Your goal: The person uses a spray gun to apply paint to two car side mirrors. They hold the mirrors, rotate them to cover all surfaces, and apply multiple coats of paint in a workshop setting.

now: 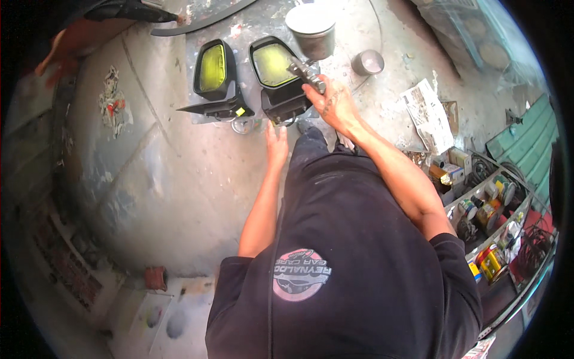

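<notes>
A metal tool [308, 76] in hand at the face of a black side mirror [278, 93].
Just below the mirror's base, the left hand [276, 146] has its fingers extended, grasping nothing visible; whether the tips touch the base I cannot tell. Right of the mirror, the right hand [338, 107] is clenched around the tool, perhaps a spray gun, which overlaps the mirror's face. Good handling probably means a steady wrist, a constant tool angle and a base kept from rocking. The mirror is dark moulded plastic by its look, its rounded rim framing a hazy yellow-green face. Left of it is a similar second mirror [215, 84] with a pointed foot; beyond it to the right, a round grey cup [368, 63], and farther up, a pale-topped cylindrical tin [312, 42].
</notes>
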Action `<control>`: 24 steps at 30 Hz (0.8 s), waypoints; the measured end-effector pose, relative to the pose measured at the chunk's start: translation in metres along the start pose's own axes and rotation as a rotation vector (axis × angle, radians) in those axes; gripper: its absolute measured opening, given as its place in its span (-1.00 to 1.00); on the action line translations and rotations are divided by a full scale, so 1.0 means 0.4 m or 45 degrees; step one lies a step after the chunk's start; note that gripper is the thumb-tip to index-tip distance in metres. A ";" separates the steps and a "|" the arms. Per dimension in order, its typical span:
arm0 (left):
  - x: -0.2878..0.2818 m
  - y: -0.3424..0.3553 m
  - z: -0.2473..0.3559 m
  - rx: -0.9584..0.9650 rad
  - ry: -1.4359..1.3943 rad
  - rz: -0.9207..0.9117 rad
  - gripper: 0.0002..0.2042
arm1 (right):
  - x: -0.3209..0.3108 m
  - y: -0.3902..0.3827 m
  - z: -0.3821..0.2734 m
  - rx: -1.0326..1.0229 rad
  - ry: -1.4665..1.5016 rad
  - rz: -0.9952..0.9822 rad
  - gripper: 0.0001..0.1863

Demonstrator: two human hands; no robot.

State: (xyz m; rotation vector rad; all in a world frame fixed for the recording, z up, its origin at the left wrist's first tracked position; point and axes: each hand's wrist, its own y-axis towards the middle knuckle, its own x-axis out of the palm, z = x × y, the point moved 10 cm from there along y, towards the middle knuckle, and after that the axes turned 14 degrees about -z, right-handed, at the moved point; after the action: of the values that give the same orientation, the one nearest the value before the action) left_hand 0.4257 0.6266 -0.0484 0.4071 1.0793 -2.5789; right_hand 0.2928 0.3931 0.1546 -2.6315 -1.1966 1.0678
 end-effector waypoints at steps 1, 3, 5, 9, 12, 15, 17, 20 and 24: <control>-0.001 0.003 0.000 0.020 -0.010 -0.006 -0.29 | -0.011 -0.007 0.003 0.023 0.022 0.030 -0.53; -0.002 0.007 -0.001 0.057 -0.034 -0.015 -0.28 | -0.025 -0.026 0.005 0.087 0.094 0.072 -0.53; -0.005 0.004 0.008 0.061 -0.022 -0.046 -0.29 | -0.037 -0.039 -0.011 0.101 0.071 0.117 -0.53; -0.007 -0.006 0.009 0.065 0.033 -0.086 -0.28 | -0.008 -0.027 -0.024 0.018 -0.022 0.148 -0.53; -0.012 -0.023 -0.015 0.111 0.063 -0.088 -0.28 | 0.027 -0.030 -0.067 -0.171 -0.038 0.205 -0.54; -0.013 -0.049 -0.036 0.167 -0.015 -0.140 -0.28 | 0.054 -0.027 -0.061 0.004 0.086 -0.004 -0.56; -0.008 -0.078 -0.082 0.103 -0.081 -0.204 -0.29 | 0.055 -0.029 -0.047 -0.007 0.121 0.029 -0.56; 0.000 -0.150 -0.155 -0.015 -0.059 -0.265 -0.30 | 0.033 -0.029 0.001 -0.018 0.168 0.098 -0.54; 0.039 -0.287 -0.282 -0.236 -0.035 -0.313 -0.30 | -0.033 -0.056 0.031 0.075 0.152 0.153 -0.55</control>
State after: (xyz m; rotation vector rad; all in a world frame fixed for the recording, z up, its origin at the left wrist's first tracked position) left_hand 0.3824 0.7820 -0.0576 0.2043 1.4231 -2.6490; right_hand 0.2649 0.3971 0.1598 -2.7078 -0.9803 0.9317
